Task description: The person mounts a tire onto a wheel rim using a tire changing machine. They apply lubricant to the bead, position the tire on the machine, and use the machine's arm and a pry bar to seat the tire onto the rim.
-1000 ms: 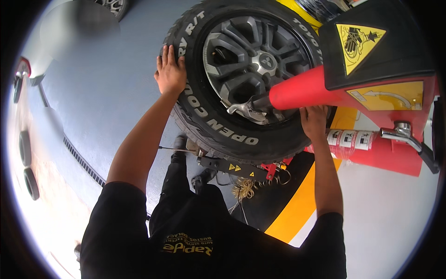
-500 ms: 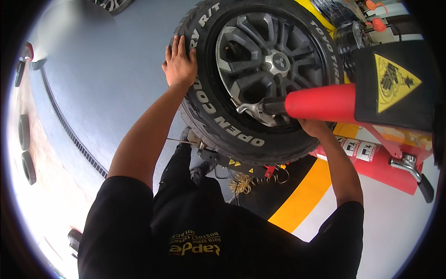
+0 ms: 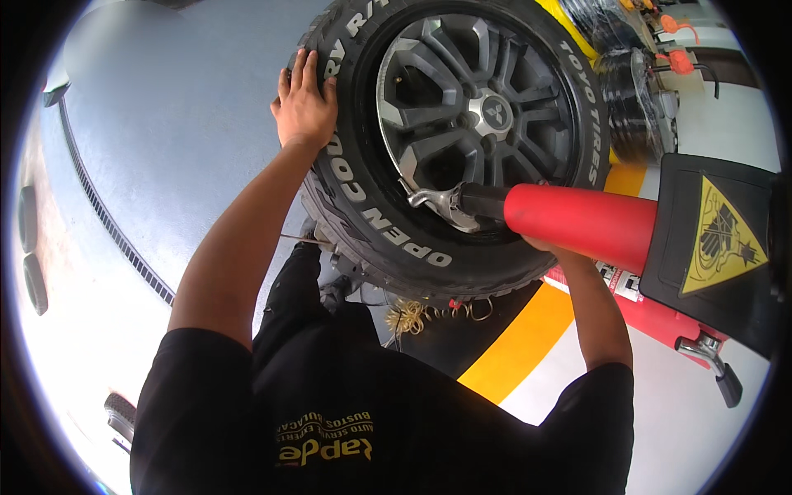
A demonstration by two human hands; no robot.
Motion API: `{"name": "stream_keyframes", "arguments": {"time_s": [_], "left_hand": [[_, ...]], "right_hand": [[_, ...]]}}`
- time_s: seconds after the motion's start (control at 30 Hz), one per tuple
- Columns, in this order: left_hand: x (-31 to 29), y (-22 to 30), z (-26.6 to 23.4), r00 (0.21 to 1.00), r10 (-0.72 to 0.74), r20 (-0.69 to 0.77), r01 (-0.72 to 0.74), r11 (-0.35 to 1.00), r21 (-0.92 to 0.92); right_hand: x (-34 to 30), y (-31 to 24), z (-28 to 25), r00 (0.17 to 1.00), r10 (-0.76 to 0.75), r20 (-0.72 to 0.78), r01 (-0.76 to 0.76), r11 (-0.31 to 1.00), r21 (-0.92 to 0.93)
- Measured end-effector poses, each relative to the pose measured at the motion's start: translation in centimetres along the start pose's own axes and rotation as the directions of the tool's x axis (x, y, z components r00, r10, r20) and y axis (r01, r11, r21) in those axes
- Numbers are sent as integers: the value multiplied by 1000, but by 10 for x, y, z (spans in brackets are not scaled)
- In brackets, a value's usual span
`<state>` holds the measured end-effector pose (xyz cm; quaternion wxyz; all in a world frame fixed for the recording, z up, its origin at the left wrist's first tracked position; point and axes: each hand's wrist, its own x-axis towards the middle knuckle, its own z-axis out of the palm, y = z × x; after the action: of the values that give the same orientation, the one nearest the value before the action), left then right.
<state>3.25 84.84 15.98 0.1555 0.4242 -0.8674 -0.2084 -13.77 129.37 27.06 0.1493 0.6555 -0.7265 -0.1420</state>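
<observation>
A large black tyre with raised white lettering lies on a tyre-changing machine, around a dark grey spoked wheel rim. My left hand rests on the tyre's left shoulder, fingers stretched out and slightly apart. A metal mount head sits at the rim's near edge, against the tyre's inner bead. It is carried by the machine's red arm, which reaches in from the right. My right hand is by the tyre's near right side, beneath that arm. Its fingers are hidden there.
A black box with a yellow warning triangle caps the red arm. Below it are a metal lever with a black grip and a red cylinder. Coiled yellow hose lies below the tyre. Black plastic-wrapped rolls stand behind.
My view has shifted, so the red arm and black box appear lower. My left hand stays on the tyre's shoulder. Less of my right hand shows below the red arm.
</observation>
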Motion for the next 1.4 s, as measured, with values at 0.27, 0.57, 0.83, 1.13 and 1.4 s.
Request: {"name": "stream_keyframes", "arguments": {"time_s": [0.27,0.57,0.83,1.13,1.4], "left_hand": [[1,0,8,997,40,-69,-42,999,-27],[5,-3,13,997,38,-66,-39,999,-21],[5,-10,13,1000,-20,4,19,993,117],[12,5,-1,991,-96,95,88,993,80],[21,9,-2,987,-81,139,83,997,-7]], "right_hand": [[15,-21,-11,903,198,382,-339,874,348],[31,-17,-33,832,181,524,-444,785,433],[28,6,-37,983,41,177,-91,955,282],[63,-31,-93,757,263,598,-519,798,307],[245,-221,-65,906,375,196,-376,501,780]]}}
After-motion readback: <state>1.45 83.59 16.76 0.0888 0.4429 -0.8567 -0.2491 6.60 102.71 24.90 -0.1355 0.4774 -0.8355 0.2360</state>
